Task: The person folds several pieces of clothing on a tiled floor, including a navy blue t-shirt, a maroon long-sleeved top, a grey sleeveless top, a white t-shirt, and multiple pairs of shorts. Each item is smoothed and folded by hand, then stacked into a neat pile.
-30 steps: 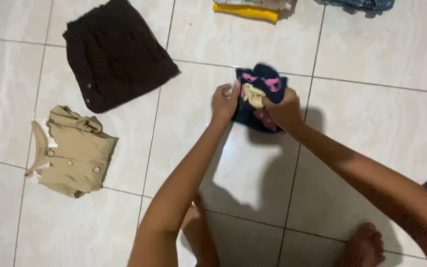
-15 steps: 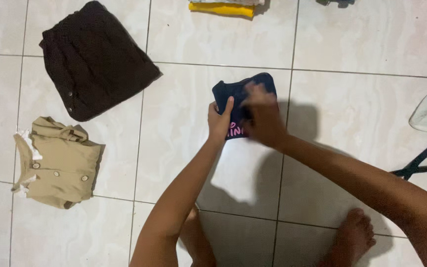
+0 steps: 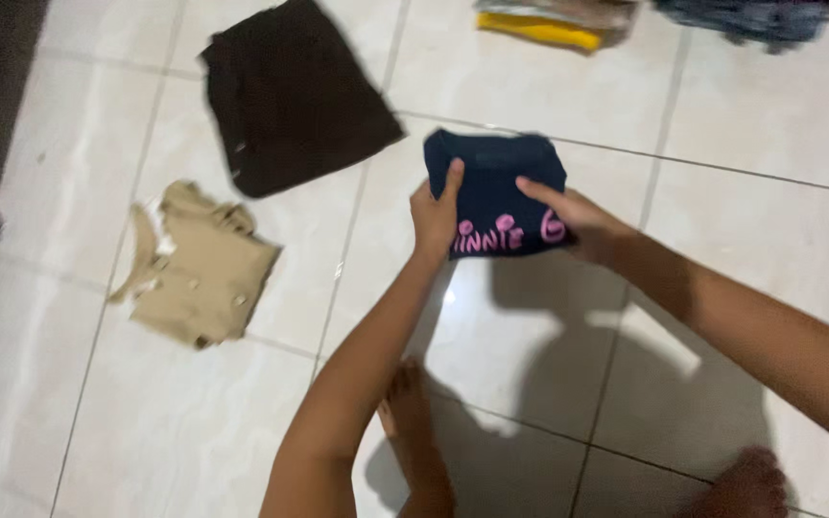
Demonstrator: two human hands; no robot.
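A small navy garment (image 3: pixel 494 192) with pink lettering lies folded into a rectangle on the white tiled floor (image 3: pixel 741 134). My left hand (image 3: pixel 434 216) grips its left edge, thumb on top. On the right side rests my right hand (image 3: pixel 573 221), fingers stretched flat over the cloth. Both forearms reach in from the bottom of the view.
A folded dark brown garment (image 3: pixel 295 91) lies up and left of the navy one, and a folded beige buttoned shirt (image 3: pixel 199 269) sits further left. A yellow-edged stack (image 3: pixel 554 21) and blue cloth (image 3: pixel 765 17) lie at the top edge. My bare feet (image 3: pixel 410 422) are below.
The bunched navy garment was turned over and flattened into a neat fold, pink lettering now showing. My right hand moved from pressing its middle to its right side. The view shifted.
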